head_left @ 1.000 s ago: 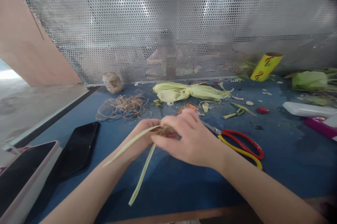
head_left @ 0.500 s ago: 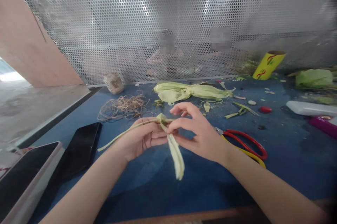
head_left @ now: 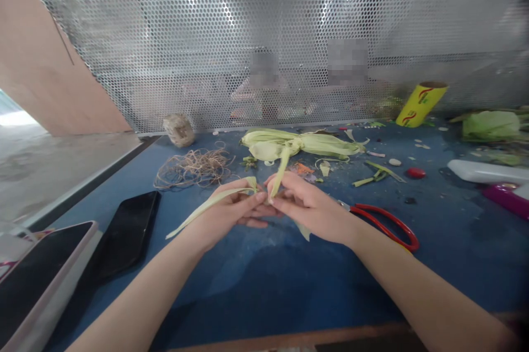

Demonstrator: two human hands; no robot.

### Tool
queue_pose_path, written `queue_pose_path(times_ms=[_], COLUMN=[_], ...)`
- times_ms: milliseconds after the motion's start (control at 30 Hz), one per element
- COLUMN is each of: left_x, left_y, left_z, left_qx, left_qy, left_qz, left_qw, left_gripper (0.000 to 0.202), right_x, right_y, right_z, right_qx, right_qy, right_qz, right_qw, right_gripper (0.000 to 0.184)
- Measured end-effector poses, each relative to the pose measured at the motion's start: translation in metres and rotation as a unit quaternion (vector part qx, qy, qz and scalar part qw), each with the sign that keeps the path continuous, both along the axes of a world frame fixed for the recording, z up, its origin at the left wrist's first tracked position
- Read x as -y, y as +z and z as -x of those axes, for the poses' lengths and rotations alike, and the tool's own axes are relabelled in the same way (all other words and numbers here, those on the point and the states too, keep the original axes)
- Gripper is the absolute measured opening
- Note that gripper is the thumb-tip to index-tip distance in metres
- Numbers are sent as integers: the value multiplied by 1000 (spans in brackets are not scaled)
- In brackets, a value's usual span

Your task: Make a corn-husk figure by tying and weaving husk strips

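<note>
My left hand and my right hand meet above the middle of the blue table, both pinched on thin pale-green husk strips. One strip trails down to the left from my left fingers. Another strip stands up from my right fingertips, and a short end hangs below that palm. A tied bundle of corn husks lies just beyond the hands.
Red and yellow scissors lie right of my right wrist. A tangle of tan string and a string ball sit at the back left. A black phone and a tablet lie left. Perforated metal screen behind, people beyond it.
The strip that hung down between the hands half a second ago now points upward from my right fingertips. Both hands have come closer together and lower.
</note>
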State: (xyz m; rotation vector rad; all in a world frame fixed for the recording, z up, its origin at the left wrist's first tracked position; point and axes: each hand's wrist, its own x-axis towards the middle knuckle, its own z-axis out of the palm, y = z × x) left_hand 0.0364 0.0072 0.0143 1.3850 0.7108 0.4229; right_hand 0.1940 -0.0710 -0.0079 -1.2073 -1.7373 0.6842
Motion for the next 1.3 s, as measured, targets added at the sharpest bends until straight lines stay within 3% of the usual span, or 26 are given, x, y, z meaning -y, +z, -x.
queue_pose_path(times_ms=[200, 333, 500, 700, 933, 1133, 1200, 1300], left_x=[-1, 0, 0, 1, 2, -2, -4, -6], left_y=[0, -3, -4, 0, -2, -1, -1, -1], left_z=[0, -1, 0, 1, 0, 5, 6, 6], left_qx=[-27, -43, 1, 5, -25, -34, -32, -32], left_qy=[-38, -13, -50, -55, -34, -54, -65, -68], left_qz=[-35, -27, 46, 47, -20, 43, 83, 134], left_qw=[998, 999, 998, 997, 999, 997, 994, 988], left_gripper=[24, 27, 23, 17, 19, 16, 13, 8], right_x=[1, 2, 2, -2, -1, 8, 10, 7], right_y=[0, 3, 5, 0, 2, 15, 14, 6], right_z=[2, 3, 2, -1, 4, -10, -16, -19], right_qx=[-30, 1, 34, -61, -71, -65, -24, 77], right_qy=[-41, -88, -99, -135, -111, -55, -32, -68], right_qz=[55, -21, -62, 40, 62, 171, 140, -33], right_qw=[997, 996, 993, 988, 989, 982, 989, 994], right_gripper=[17, 12, 9, 14, 9, 24, 41, 62])
